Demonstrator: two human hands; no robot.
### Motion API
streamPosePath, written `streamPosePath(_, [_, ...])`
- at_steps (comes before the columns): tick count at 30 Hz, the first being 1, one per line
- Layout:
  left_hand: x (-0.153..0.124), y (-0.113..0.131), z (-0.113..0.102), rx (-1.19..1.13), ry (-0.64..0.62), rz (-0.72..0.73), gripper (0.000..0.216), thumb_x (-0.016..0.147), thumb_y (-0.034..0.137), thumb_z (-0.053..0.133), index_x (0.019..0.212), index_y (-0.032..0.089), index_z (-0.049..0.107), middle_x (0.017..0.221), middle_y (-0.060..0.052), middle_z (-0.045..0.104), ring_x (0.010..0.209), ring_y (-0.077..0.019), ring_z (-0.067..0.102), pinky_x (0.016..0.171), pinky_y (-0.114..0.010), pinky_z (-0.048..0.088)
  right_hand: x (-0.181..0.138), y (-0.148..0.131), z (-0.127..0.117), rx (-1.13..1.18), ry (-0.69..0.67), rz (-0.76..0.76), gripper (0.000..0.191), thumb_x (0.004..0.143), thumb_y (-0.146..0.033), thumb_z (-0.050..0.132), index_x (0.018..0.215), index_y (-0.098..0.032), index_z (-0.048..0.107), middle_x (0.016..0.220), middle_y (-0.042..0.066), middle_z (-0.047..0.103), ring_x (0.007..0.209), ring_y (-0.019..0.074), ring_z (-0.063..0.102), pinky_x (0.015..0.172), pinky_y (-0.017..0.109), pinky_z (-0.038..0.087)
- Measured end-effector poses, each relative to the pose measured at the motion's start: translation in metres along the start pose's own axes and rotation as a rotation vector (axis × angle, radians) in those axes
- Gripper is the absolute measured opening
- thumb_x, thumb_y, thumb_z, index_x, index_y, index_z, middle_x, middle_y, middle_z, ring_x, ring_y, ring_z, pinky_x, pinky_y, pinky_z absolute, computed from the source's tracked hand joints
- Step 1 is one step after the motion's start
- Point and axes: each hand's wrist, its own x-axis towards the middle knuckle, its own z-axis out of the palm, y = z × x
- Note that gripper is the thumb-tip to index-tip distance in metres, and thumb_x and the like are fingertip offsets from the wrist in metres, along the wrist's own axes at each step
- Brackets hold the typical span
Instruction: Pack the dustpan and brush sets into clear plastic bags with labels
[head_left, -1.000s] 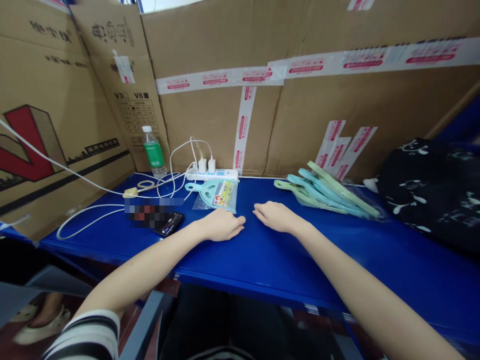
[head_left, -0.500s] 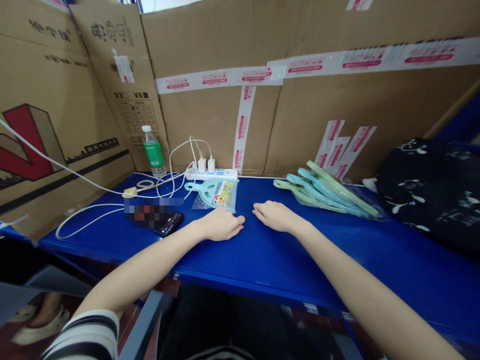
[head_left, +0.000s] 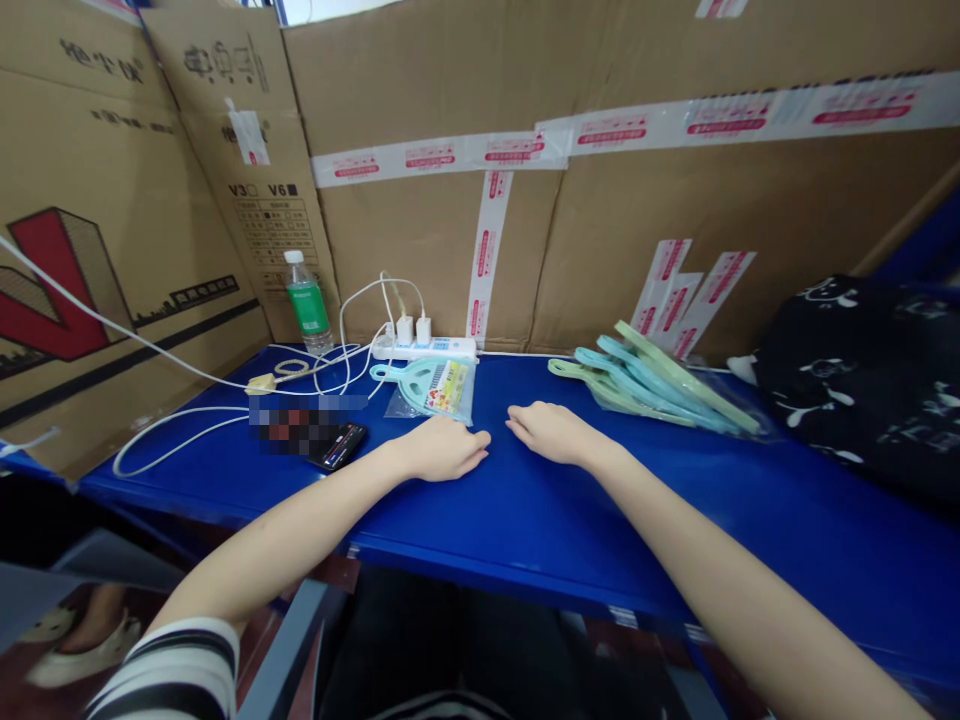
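Note:
My left hand [head_left: 442,449] rests on the blue table [head_left: 517,540] as a loose fist, and no object shows in it. Just beyond its knuckles lies a light blue mini dustpan [head_left: 411,380] in a clear plastic bag with a yellow label. My right hand [head_left: 553,432] is likewise curled closed on the table, a short gap from the left, with nothing visible in its fingers. Right of it, a pile of bagged pale green and light blue dustpans [head_left: 652,385] lies with the handles toward the left. The undersides of both hands are hidden.
A white power strip [head_left: 461,348] with chargers and loose white cables stands along the cardboard wall [head_left: 420,80]. At left are a water bottle [head_left: 307,310] and a phone [head_left: 341,446]. A black patterned cloth bundle [head_left: 862,390] sits at far right.

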Motion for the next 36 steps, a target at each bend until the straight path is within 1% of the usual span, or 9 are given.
streamPosePath(5, [0.000,0.000,0.001,0.001,0.004,-0.002,0.026,0.096,0.029,0.040,0.092,0.015,0.062,0.062,-0.005,0.063,0.059,-0.0203,0.064,0.057,-0.028,0.046,0.001,-0.001,-0.001,0.000,0.022,0.012,0.032,0.097,-0.028,0.034,0.102,-0.018,0.064,0.095,0.012,0.072,0.092,0.0243,0.067,0.066,0.027,0.041])
streamPosePath(8, [0.000,-0.001,0.001,-0.001,0.004,0.002,0.026,0.096,0.029,0.040,0.092,0.015,0.062,0.060,-0.004,0.062,0.057,-0.0199,0.063,0.056,-0.027,0.045,0.000,0.005,-0.006,-0.008,0.071,0.075,0.030,0.096,-0.028,0.036,0.101,-0.019,0.064,0.094,0.011,0.072,0.090,0.0243,0.067,0.065,0.028,0.041])
streamPosePath(10, [0.000,-0.001,0.001,-0.003,0.002,0.006,0.026,0.096,0.029,0.040,0.091,0.015,0.062,0.059,-0.004,0.062,0.056,-0.0199,0.063,0.055,-0.027,0.044,-0.002,0.014,-0.010,-0.024,0.129,0.161,0.030,0.095,-0.025,0.035,0.102,-0.019,0.063,0.097,0.012,0.071,0.090,0.0255,0.066,0.066,0.029,0.042])
streamPosePath(14, [0.001,-0.001,0.001,-0.005,-0.008,0.010,0.026,0.096,0.028,0.039,0.092,0.015,0.061,0.058,-0.005,0.062,0.056,-0.0204,0.063,0.054,-0.027,0.044,-0.006,0.038,-0.014,-0.067,0.261,0.334,0.033,0.091,-0.017,0.032,0.109,-0.017,0.060,0.109,0.016,0.066,0.099,0.0274,0.061,0.069,0.031,0.043])
streamPosePath(17, [0.001,-0.001,0.001,-0.004,-0.017,0.005,0.027,0.096,0.028,0.038,0.093,0.014,0.061,0.060,-0.005,0.063,0.057,-0.0211,0.064,0.055,-0.028,0.044,-0.006,0.050,-0.007,-0.102,0.311,0.412,0.036,0.087,-0.015,0.037,0.117,-0.012,0.057,0.116,0.022,0.061,0.105,0.0307,0.057,0.070,0.034,0.045])
streamPosePath(19, [0.001,-0.001,0.001,-0.005,-0.021,0.002,0.028,0.096,0.029,0.038,0.094,0.014,0.061,0.061,-0.006,0.064,0.058,-0.0214,0.064,0.056,-0.028,0.045,-0.004,0.054,-0.001,-0.122,0.314,0.435,0.038,0.085,-0.011,0.039,0.118,-0.009,0.057,0.116,0.025,0.059,0.106,0.0319,0.056,0.070,0.034,0.045])
streamPosePath(24, [0.000,-0.001,0.001,-0.004,-0.024,-0.001,0.027,0.096,0.029,0.039,0.095,0.015,0.061,0.062,-0.007,0.065,0.059,-0.0225,0.064,0.056,-0.029,0.045,0.004,0.059,0.008,-0.146,0.262,0.434,0.040,0.077,-0.002,0.046,0.113,-0.010,0.061,0.109,0.024,0.063,0.100,0.0294,0.059,0.069,0.032,0.047])
streamPosePath(29, [0.000,-0.001,0.000,-0.004,-0.019,-0.001,0.027,0.096,0.029,0.039,0.094,0.014,0.061,0.061,-0.006,0.064,0.058,-0.0219,0.064,0.055,-0.028,0.044,0.003,0.063,0.006,-0.161,0.247,0.391,0.040,0.078,0.000,0.043,0.111,-0.011,0.062,0.109,0.023,0.063,0.100,0.0276,0.061,0.070,0.031,0.048])
streamPosePath(36, [0.001,-0.001,0.002,-0.022,-0.010,0.007,0.027,0.096,0.028,0.038,0.093,0.014,0.061,0.059,-0.005,0.062,0.057,-0.0213,0.063,0.055,-0.028,0.043,0.001,0.061,0.004,-0.152,0.217,0.317,0.040,0.076,0.002,0.045,0.110,-0.009,0.062,0.111,0.022,0.062,0.106,0.0274,0.060,0.077,0.032,0.049])
